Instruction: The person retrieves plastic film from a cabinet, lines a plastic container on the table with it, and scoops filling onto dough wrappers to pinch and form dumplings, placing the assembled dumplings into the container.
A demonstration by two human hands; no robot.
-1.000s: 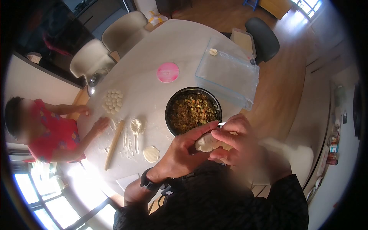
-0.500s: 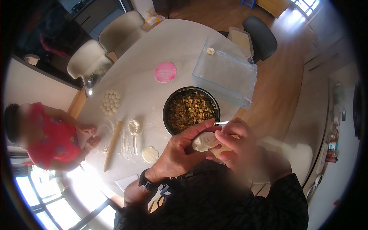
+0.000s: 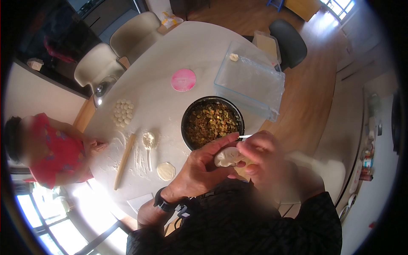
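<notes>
A pale dough dumpling [image 3: 228, 157] with pleats along its edge rests in my left hand [image 3: 199, 169], whose fingers and thumb curl around it. My right hand [image 3: 260, 154] is closed at the dumpling's right side, its fingertips pinching the dough; part of that hand is blurred. Just beyond both hands stands a dark round bowl [image 3: 183, 124] of chopped filling [image 3: 211, 121]. A white handle [image 3: 245, 136] pokes out at the bowl's near right rim. To the left of my left wrist lies a flat round wrapper [image 3: 166, 171].
Left on the table [image 3: 159, 55] are a rolling pin [image 3: 124, 161], a floury scoop [image 3: 148, 146] and several dough balls [image 3: 123, 113]. A pink disc [image 3: 183, 80] lies further back. At the right, a glass box [image 3: 250, 80] has one dumpling [image 3: 233, 57] in it. Across the left edge sits another person [image 3: 59, 148].
My right fingers have shifted slightly along the dumpling's edge, and more of its pleated side shows. The other person's hands have drawn back toward their body.
</notes>
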